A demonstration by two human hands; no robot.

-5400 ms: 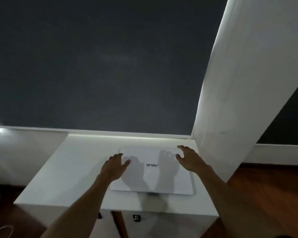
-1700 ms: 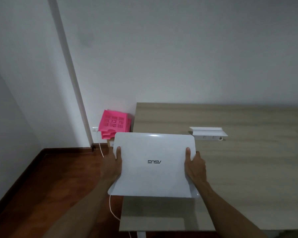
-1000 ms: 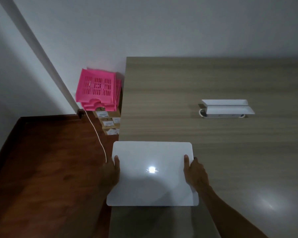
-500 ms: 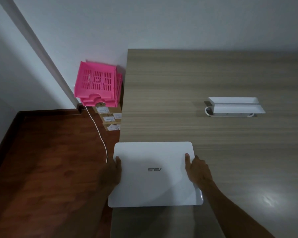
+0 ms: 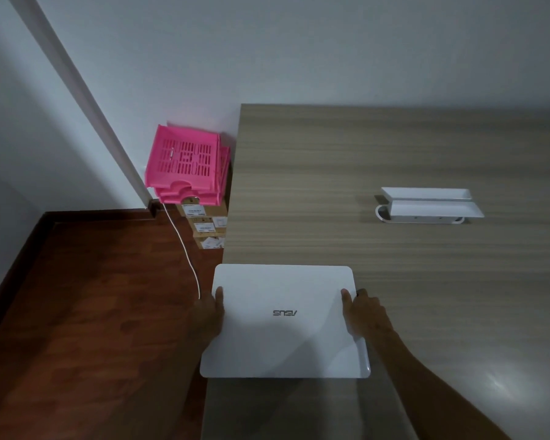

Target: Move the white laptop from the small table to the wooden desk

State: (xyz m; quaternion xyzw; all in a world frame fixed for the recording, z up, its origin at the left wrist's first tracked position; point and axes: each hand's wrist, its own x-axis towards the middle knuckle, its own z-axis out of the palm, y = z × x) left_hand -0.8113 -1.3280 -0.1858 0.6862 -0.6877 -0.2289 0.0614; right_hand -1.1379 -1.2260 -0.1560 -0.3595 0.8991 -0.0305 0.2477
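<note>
The closed white laptop is over the near left corner of the wooden desk, lid up with its logo facing away from me. My left hand grips its left edge, thumb on the lid, just past the desk's left side. On the laptop's right edge my right hand holds the same way, above the desk top. Whether the laptop touches the desk I cannot tell. The small table is out of view.
A white power strip holder lies on the desk to the far right. Left of the desk, by the wall, pink plastic trays stand on stacked cardboard boxes. A white cable trails over the reddish wood floor.
The laptop, held at both sides, has come from the small table to the desk's near left corner and sunk a little lower over the last second. My view has tilted slightly.
</note>
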